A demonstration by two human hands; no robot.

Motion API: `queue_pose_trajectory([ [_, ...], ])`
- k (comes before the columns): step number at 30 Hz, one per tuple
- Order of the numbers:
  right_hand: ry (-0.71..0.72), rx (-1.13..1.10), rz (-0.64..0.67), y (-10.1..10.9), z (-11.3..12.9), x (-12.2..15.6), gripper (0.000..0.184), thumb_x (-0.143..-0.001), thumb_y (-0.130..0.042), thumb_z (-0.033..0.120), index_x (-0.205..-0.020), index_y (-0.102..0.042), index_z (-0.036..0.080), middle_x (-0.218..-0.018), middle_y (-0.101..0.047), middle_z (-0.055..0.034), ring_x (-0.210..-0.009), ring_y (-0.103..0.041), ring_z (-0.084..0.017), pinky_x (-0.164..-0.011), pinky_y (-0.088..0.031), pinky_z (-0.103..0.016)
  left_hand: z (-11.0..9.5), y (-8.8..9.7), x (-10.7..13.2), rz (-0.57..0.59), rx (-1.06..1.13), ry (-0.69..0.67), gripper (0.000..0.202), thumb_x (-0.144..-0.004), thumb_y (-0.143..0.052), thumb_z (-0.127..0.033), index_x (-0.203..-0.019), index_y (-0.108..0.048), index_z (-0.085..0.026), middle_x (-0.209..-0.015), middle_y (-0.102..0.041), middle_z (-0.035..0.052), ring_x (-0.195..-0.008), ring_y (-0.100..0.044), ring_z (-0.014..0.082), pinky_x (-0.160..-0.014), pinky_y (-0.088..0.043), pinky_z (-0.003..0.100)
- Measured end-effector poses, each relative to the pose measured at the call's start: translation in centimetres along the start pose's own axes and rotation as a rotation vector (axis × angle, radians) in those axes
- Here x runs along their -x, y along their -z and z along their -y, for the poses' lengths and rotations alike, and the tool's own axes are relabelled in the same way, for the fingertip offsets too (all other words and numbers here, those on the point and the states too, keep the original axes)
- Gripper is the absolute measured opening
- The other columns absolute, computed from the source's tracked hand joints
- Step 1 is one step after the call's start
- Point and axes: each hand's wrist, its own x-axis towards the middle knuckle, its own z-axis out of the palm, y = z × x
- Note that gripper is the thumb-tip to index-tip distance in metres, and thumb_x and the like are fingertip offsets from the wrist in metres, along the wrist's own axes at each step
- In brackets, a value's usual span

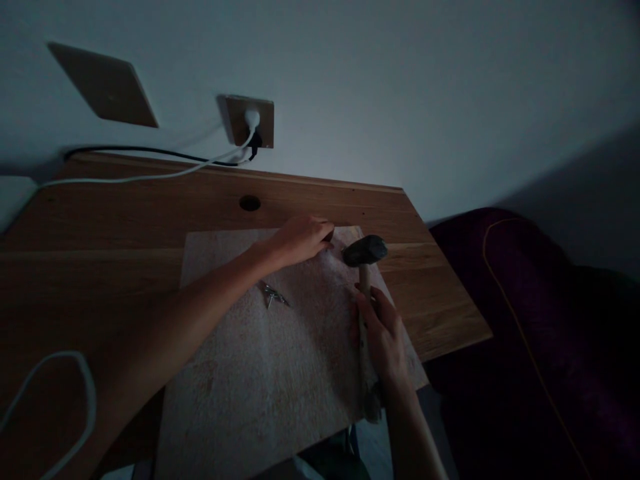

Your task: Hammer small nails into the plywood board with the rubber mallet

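A hammer (365,253) with a dark, blocky head is over the right side of a pale rectangular board (250,373), its head near the board's far right corner; whether the head touches the board cannot be told. The person's right hand (384,327) is closed around the handle below the head, fingers wrapped, with the forearm rising from the bottom edge of the view. The handle points toward the person, its lower end passing beside the wrist.

The left arm stretches diagonally from the lower left across the board. The left hand (303,240) is low at the board's far edge, back of the hand upward, fingers bent and drawn together. A small dark shape shows at its fingertips; whether the hand grips it cannot be told.

Below the left wrist, a few shiny nails (274,295) lie in a small heap on the board. The board rests on a wooden desk (125,210) against a pale wall (400,87), where a white plug (252,119) sits in a socket.
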Motion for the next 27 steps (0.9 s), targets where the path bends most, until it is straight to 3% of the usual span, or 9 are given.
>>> queue_pose_trajectory([
  [8,-0.019,-0.063,0.022,-0.06,0.19,-0.10,0.034,-0.098,-0.062,0.053,-0.110,-0.071,0.022,-0.055,-0.055,0.0051,-0.047,-0.052,-0.017,-0.046,-0.039,-0.030,-0.10,0.20,0.14,-0.004,0.045,-0.095,0.007,-0.098,-0.066,-0.017,-0.095,-0.071,-0.016,-0.101,-0.075,0.0096,-0.096,-0.069,0.0220,-0.083,-0.049,0.032],
  [17,-0.045,-0.077,0.057,0.07,-0.43,-0.18,0.037,-0.101,-0.060,0.053,-0.118,-0.069,0.022,-0.062,-0.056,0.0051,-0.048,-0.051,-0.016,-0.047,-0.039,-0.030,0.25,0.03,0.09,0.056,0.189,-0.082,0.009,-0.094,-0.064,-0.012,-0.093,-0.071,-0.018,-0.098,-0.074,0.0083,-0.091,-0.068,0.0207,-0.081,-0.047,0.032],
  [21,-0.004,-0.028,0.015,0.06,-0.24,-0.19,0.032,-0.098,-0.060,0.051,-0.109,-0.070,0.023,-0.064,-0.058,0.0027,-0.055,-0.057,-0.017,-0.052,-0.043,-0.031,0.34,-0.24,0.09,0.050,0.247,-0.065,0.016,-0.092,-0.063,-0.010,-0.102,-0.073,-0.018,-0.101,-0.077,0.0082,-0.092,-0.069,0.0207,-0.083,-0.047,0.033],
  [27,-0.032,-0.010,0.020,0.07,-0.07,-0.08,0.033,-0.099,-0.059,0.053,-0.110,-0.070,0.023,-0.063,-0.055,0.0042,-0.054,-0.054,-0.017,-0.052,-0.042,-0.031,0.46,-0.31,0.08,0.047,0.282,-0.043,0.025,-0.090,-0.065,-0.012,-0.113,-0.074,-0.018,-0.105,-0.080,0.0086,-0.095,-0.072,0.0215,-0.084,-0.048,0.033],
])
